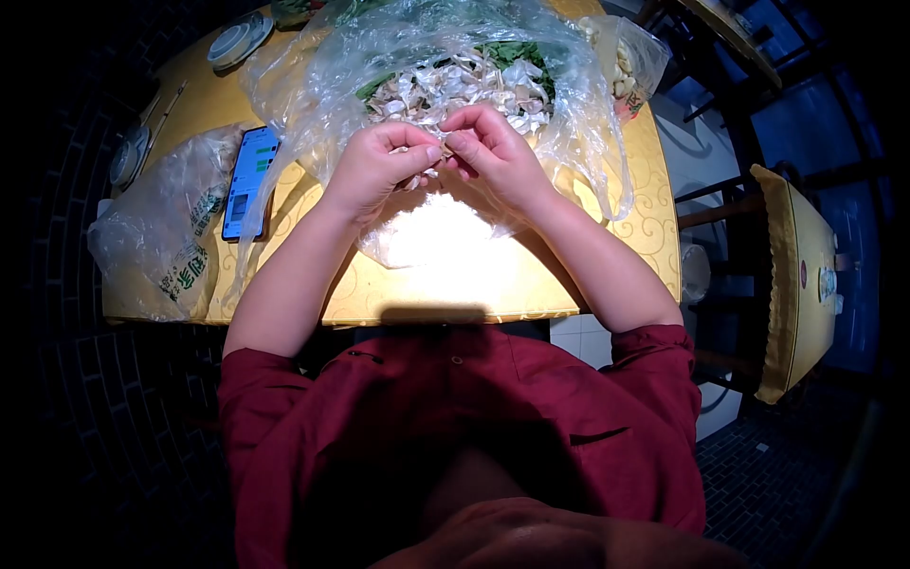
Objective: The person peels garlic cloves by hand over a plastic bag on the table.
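Observation:
My left hand [384, 163] and my right hand [491, 156] meet above the front of an open clear plastic bag [332, 71]. The fingers of both are pinched together around a small brownish piece [446, 149], too small to name with certainty. Just beyond them, a heap of pale, papery garlic skins [455, 85] fills the bag, with green leaves [521, 59] behind and beside it. Under my hands the light is so bright that the bag's front edge is washed out.
On the yellow tabletop [355, 294] lie a lit phone [254, 180] and a printed plastic bag [156, 223] at left. Wrapped dishes [237, 43] stand at the far left. A bag of peeled cloves [623, 71] sits back right. A chair [791, 284] is at right.

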Motion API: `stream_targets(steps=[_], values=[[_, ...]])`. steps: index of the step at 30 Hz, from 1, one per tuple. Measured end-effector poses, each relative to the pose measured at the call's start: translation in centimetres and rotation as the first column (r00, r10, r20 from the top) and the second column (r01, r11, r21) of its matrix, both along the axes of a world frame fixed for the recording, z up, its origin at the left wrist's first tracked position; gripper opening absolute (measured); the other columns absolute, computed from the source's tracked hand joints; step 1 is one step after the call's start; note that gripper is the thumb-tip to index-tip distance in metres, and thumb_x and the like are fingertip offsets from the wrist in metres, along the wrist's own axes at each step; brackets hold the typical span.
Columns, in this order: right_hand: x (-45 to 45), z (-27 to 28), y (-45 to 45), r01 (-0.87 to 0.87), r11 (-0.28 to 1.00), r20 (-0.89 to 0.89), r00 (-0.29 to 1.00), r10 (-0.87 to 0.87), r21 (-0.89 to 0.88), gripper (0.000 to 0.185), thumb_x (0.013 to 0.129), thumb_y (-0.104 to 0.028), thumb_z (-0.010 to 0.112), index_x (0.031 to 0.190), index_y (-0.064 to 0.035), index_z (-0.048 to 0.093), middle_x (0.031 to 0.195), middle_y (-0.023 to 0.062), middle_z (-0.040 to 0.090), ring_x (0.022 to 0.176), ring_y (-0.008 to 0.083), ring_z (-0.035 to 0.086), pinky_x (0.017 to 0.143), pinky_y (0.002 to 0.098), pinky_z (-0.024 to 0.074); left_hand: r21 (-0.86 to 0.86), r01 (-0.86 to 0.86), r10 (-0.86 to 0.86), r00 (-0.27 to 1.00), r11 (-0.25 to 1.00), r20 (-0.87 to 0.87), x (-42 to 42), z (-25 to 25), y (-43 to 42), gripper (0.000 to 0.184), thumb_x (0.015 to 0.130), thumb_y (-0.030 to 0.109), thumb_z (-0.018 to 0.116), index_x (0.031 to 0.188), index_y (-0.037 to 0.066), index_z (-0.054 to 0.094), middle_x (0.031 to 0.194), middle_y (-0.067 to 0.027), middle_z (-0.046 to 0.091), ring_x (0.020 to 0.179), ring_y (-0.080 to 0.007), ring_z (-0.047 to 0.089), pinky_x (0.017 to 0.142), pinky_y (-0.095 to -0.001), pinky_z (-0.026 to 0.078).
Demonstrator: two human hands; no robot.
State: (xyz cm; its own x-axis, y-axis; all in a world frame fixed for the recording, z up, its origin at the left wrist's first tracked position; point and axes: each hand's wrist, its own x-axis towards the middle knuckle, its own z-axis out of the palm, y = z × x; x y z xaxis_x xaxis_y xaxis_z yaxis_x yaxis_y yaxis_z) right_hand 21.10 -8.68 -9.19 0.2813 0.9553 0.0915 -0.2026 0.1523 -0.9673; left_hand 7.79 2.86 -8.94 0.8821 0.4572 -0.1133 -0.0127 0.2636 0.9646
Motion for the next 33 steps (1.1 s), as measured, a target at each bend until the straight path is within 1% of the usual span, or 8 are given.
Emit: stream_targets(steps=[10,16,19,22,25,29,31,33], values=[[-0.3,-0.7,0.5,0.038,0.999,0.117,0.992,-0.042,0.035,0.014,0.088,-0.010,0.051,0.100,-0.0032,0.046,0.075,0.0008,0.052,0.066,0.0061,0.050,0.058,0.0197,0.0411,0.061,-0.070,0.071,0.997,0.996,-0.013,0.1,-0.3,-0.5,0.005,0.079,0.004,0.059,0.082,0.000,0.058,0.072,-0.0044,0.060,0.060,-0.0077,0.053,0.052,-0.0183,0.040],[0.2,-1.2,0.6,0.025,1.000,0.034,0.999,-0.025,0.002,0.015,0.090,-0.013,0.050,0.101,-0.0024,0.049,0.078,0.0020,0.054,0.067,0.0067,0.051,0.061,0.0205,0.0429,0.074,-0.094,0.094,0.996,0.993,0.003,0.3,-0.1,-0.6,0.005,0.080,0.005,0.058,0.083,0.001,0.057,0.072,-0.0041,0.059,0.060,-0.0074,0.052,0.053,-0.0185,0.040],[0.0,-1.4,0.3,0.092,0.995,0.230,0.970,-0.081,-0.035,0.020,0.088,-0.017,0.052,0.102,-0.0025,0.052,0.081,0.0044,0.057,0.068,0.0108,0.055,0.063,0.0227,0.0448,0.043,-0.087,0.088,0.996,0.995,-0.008,0.3,-0.5,-0.1,0.006,0.081,0.006,0.058,0.084,0.001,0.057,0.073,-0.0039,0.059,0.060,-0.0076,0.052,0.054,-0.0186,0.041],[0.4,-1.2,0.2,0.134,0.965,0.772,0.580,-0.262,0.226,0.025,0.086,-0.020,0.055,0.104,-0.0035,0.054,0.085,0.0075,0.058,0.075,0.0155,0.058,0.067,0.0250,0.0460,0.012,-0.096,0.096,0.995,0.995,-0.017,0.5,-0.5,0.1,0.007,0.081,0.006,0.057,0.085,0.001,0.056,0.073,-0.0032,0.058,0.060,-0.0078,0.052,0.054,-0.0186,0.041],[0.7,-1.5,0.2,0.152,0.967,0.803,0.540,-0.253,0.203,0.029,0.083,-0.022,0.058,0.107,-0.0052,0.054,0.089,0.0099,0.058,0.083,0.0187,0.058,0.071,0.0269,0.0462,0.025,-0.105,0.106,0.994,0.994,-0.011,0.5,-0.6,0.1,0.006,0.081,0.006,0.056,0.085,0.001,0.056,0.073,-0.0026,0.057,0.060,-0.0076,0.052,0.053,-0.0182,0.041],[0.3,-0.7,0.0,0.110,0.994,0.292,0.951,-0.097,-0.028,0.026,0.088,-0.019,0.052,0.107,-0.0019,0.053,0.089,0.0084,0.057,0.081,0.0135,0.056,0.070,0.0239,0.0453,0.056,-0.135,0.134,0.990,0.989,0.033,0.4,-0.4,-0.2,0.004,0.081,0.006,0.055,0.084,0.003,0.055,0.072,-0.0017,0.057,0.060,-0.0069,0.052,0.051,-0.0172,0.038],[0.2,-0.2,0.0,0.048,0.998,-0.083,0.996,-0.043,0.050,0.025,0.091,-0.018,0.048,0.109,-0.0001,0.052,0.088,0.0068,0.057,0.077,0.0109,0.055,0.068,0.0215,0.0447,0.085,-0.170,0.167,0.985,0.982,0.043,0.4,-0.7,0.0,0.005,0.080,0.006,0.056,0.083,0.003,0.056,0.073,-0.0009,0.056,0.060,-0.0058,0.050,0.053,-0.0181,0.039],[0.5,0.0,0.0,0.022,0.998,-0.138,0.990,-0.015,0.050,0.028,0.093,-0.019,0.044,0.112,0.0012,0.049,0.091,0.0072,0.058,0.076,0.0099,0.055,0.068,0.0204,0.0447,0.122,-0.209,0.204,0.977,0.970,0.054,0.4,-0.7,0.1,0.005,0.080,0.006,0.056,0.083,0.003,0.057,0.073,-0.0001,0.056,0.060,-0.0051,0.049,0.053,-0.0187,0.039]])
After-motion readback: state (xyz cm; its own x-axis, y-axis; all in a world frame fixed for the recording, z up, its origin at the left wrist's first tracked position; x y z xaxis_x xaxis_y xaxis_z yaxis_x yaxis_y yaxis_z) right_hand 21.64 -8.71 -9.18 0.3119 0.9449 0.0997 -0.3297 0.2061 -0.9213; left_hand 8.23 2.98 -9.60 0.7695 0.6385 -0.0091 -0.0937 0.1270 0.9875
